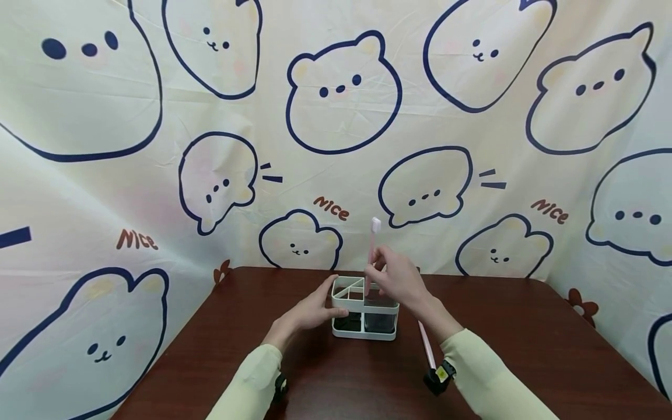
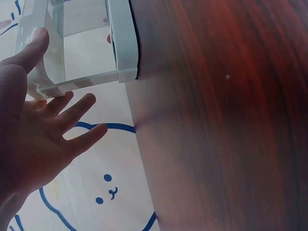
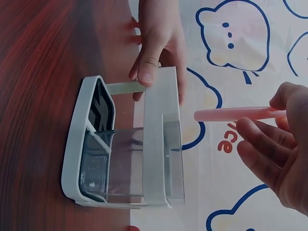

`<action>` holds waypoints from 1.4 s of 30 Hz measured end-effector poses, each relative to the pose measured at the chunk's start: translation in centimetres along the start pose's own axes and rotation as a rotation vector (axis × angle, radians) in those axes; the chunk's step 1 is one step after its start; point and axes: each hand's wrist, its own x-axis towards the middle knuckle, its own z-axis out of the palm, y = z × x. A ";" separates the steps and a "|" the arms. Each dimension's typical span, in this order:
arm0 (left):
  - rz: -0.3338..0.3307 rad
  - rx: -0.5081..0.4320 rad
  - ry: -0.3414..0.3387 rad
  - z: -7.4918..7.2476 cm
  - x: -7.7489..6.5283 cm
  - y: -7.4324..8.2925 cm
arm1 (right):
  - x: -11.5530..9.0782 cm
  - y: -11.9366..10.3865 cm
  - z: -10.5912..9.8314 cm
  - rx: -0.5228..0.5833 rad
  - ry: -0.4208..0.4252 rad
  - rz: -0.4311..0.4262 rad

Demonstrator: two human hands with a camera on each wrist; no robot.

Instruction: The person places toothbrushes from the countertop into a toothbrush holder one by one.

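A white toothbrush holder (image 1: 364,336) with a divided top and a clear cup (image 3: 127,163) stands upright on the table. My left hand (image 1: 310,312) holds the left side of its upper rim, thumb in front and fingers spread along the side and behind. My right hand (image 1: 399,277) pinches a pink toothbrush (image 1: 372,248) by its handle, with the white bristle head at the top. In the right wrist view the handle's lower end (image 3: 207,115) points at the holder's top opening, a little apart from it.
A thin pink stick (image 1: 426,347) lies on the dark brown wooden table (image 1: 315,379) beneath my right forearm, part of it hidden. Behind the table's far edge hangs a pale cloth (image 1: 341,175) printed with cartoon animals.
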 end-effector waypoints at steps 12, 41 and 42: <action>-0.002 -0.005 0.002 0.0 0.1 0.0 | 0.1 0.1 1.1 0.000 -0.012 0.005; 0.008 -0.022 -0.001 -0.1 0.0 0.0 | -0.9 2.8 4.6 -0.330 0.023 -0.027; 0.007 -0.021 -0.002 -0.1 0.0 0.0 | -0.9 2.8 4.6 -0.349 0.022 -0.027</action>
